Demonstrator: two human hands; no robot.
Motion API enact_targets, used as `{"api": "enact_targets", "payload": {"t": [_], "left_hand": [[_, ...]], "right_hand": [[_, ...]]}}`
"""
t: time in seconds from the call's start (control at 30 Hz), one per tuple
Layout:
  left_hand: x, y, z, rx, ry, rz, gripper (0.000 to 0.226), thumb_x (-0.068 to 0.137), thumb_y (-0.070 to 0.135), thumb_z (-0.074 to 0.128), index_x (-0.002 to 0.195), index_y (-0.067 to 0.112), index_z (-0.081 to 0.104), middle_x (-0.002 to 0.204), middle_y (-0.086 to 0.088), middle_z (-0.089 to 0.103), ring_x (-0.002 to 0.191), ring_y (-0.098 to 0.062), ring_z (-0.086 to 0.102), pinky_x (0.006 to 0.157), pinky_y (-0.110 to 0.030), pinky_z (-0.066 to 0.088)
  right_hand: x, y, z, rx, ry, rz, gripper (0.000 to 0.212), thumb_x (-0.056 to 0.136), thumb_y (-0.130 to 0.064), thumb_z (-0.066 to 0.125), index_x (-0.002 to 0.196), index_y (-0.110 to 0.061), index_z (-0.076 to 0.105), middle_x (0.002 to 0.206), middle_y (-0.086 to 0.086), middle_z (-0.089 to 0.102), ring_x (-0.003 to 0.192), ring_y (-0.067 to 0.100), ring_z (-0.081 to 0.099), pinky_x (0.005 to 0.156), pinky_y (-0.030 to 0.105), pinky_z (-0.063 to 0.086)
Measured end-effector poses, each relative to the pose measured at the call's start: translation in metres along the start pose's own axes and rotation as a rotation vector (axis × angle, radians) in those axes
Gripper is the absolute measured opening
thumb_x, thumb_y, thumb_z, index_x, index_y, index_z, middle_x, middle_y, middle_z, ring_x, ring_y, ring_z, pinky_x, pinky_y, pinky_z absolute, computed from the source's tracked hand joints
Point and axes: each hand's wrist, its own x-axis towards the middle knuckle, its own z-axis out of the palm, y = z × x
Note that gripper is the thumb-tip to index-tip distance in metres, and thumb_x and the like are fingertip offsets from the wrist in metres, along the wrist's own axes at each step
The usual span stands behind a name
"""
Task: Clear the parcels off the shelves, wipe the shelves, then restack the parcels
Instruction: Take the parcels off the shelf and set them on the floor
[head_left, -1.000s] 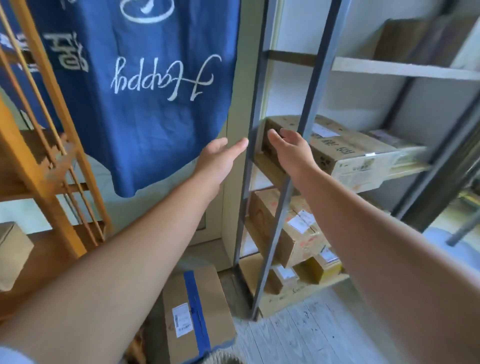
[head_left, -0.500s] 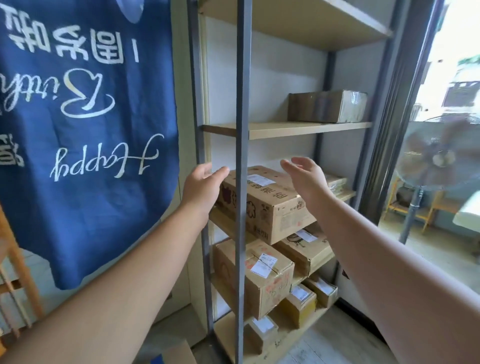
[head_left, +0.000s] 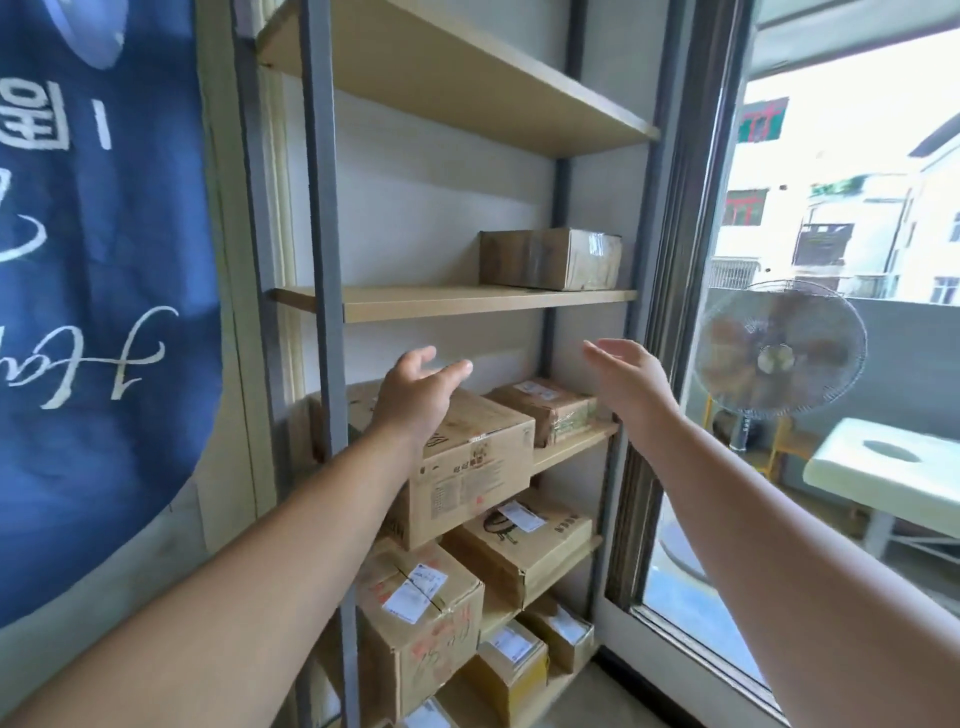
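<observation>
Clearing step: both hands, left hand (head_left: 415, 395) and right hand (head_left: 631, 382), spread and empty, reach toward the upper parcel (head_left: 550, 258); next they must grip its sides.

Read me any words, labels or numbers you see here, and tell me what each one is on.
"Ha", mirrored white script, the rest cut off: blue banner.
White characters above it: banner, mirrored and cropped, unreadable.
Printed characters and a text panel: big box, too blurred to read.
White shipping labels: lower boxes, too small to read.
Taped box on the upper shelf: no text readable.
Fan: none.
</observation>
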Motion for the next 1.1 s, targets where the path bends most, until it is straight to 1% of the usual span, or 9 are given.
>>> {"api": "enact_targets", "payload": {"t": [0.1, 0.27, 0.43, 0.53, 0.67, 0.87, 1.0, 1.03, 1.1], "left_hand": [[0.007, 0.002, 0.038, 0.016, -0.014, -0.009, 0.058, 0.088, 0.042, 0.059, 0.139, 0.022, 0.041, 0.138, -0.005, 0.047, 0.122, -0.023, 0.049, 0.103, -0.044, 0.041], [0.030, 0.019, 0.090, -0.019, -0.034, -0.004, 0.058, 0.089, 0.039, 0.058, 0.140, 0.019, 0.039, 0.138, -0.004, 0.047, 0.121, -0.022, 0.049, 0.101, -0.038, 0.042], [0.054, 0.021, 0.123, -0.036, -0.048, -0.025, 0.058, 0.088, 0.038, 0.060, 0.139, 0.019, 0.040, 0.135, -0.003, 0.049, 0.118, -0.021, 0.051, 0.102, -0.040, 0.042], [0.072, 0.012, 0.134, -0.016, -0.058, -0.032, 0.058, 0.088, 0.039, 0.059, 0.140, 0.019, 0.040, 0.136, -0.003, 0.049, 0.119, -0.020, 0.051, 0.102, -0.040, 0.042], [0.110, 0.009, 0.147, 0.011, -0.085, 0.004, 0.057, 0.089, 0.038, 0.059, 0.140, 0.019, 0.039, 0.136, -0.002, 0.048, 0.119, -0.020, 0.050, 0.101, -0.037, 0.042], [0.196, 0.007, 0.175, -0.029, -0.110, 0.067, 0.058, 0.087, 0.038, 0.062, 0.138, 0.019, 0.042, 0.136, -0.002, 0.048, 0.120, -0.020, 0.050, 0.104, -0.040, 0.040], [0.251, 0.010, 0.187, -0.037, -0.097, 0.091, 0.059, 0.085, 0.038, 0.064, 0.136, 0.018, 0.044, 0.135, -0.003, 0.050, 0.121, -0.020, 0.050, 0.105, -0.041, 0.040], [0.264, 0.011, 0.190, -0.036, -0.096, 0.097, 0.059, 0.084, 0.038, 0.065, 0.136, 0.018, 0.044, 0.133, -0.002, 0.051, 0.120, -0.020, 0.051, 0.105, -0.040, 0.040], [0.287, 0.014, 0.196, -0.051, -0.097, 0.104, 0.058, 0.085, 0.037, 0.065, 0.136, 0.018, 0.044, 0.129, -0.001, 0.053, 0.116, -0.019, 0.053, 0.104, -0.038, 0.041]], "right_hand": [[0.025, 0.017, -0.027, 0.022, 0.004, 0.016, 0.045, 0.088, -0.036, 0.063, 0.127, -0.016, 0.056, 0.122, 0.002, 0.060, 0.099, 0.014, 0.055, 0.078, 0.029, 0.045], [0.065, 0.036, -0.056, -0.019, -0.018, 0.005, 0.048, 0.087, -0.040, 0.062, 0.129, -0.018, 0.056, 0.122, 0.001, 0.060, 0.102, 0.016, 0.056, 0.087, 0.035, 0.049], [0.105, 0.047, -0.067, -0.008, -0.041, 0.016, 0.049, 0.088, -0.040, 0.060, 0.132, -0.018, 0.053, 0.124, 0.001, 0.058, 0.106, 0.017, 0.055, 0.078, 0.029, 0.047], [0.129, 0.055, -0.061, 0.025, -0.047, 0.018, 0.048, 0.089, -0.039, 0.059, 0.132, -0.019, 0.052, 0.125, 0.000, 0.057, 0.105, 0.015, 0.054, 0.070, 0.026, 0.046], [0.166, 0.067, -0.044, 0.066, -0.027, 0.017, 0.047, 0.088, -0.039, 0.060, 0.131, -0.019, 0.053, 0.125, 0.000, 0.058, 0.108, 0.015, 0.054, 0.087, 0.032, 0.046], [0.244, 0.078, -0.015, 0.077, 0.027, -0.008, 0.045, 0.088, -0.039, 0.061, 0.128, -0.019, 0.056, 0.124, 0.000, 0.058, 0.104, 0.014, 0.055, 0.079, 0.029, 0.043], [0.296, 0.070, 0.003, 0.069, 0.029, -0.032, 0.025, 0.090, -0.037, 0.059, 0.109, -0.022, 0.064, 0.122, 0.009, 0.061, 0.109, 0.025, 0.058, 0.089, 0.041, 0.048], [0.308, 0.070, 0.007, 0.072, 0.031, -0.040, 0.030, 0.090, -0.038, 0.059, 0.114, -0.021, 0.063, 0.123, 0.010, 0.060, 0.110, 0.025, 0.058, 0.091, 0.042, 0.048], [0.331, 0.071, 0.015, 0.100, 0.027, -0.044, 0.045, 0.088, -0.041, 0.061, 0.127, -0.019, 0.056, 0.126, 0.004, 0.058, 0.108, 0.018, 0.056, 0.088, 0.034, 0.048]]}}
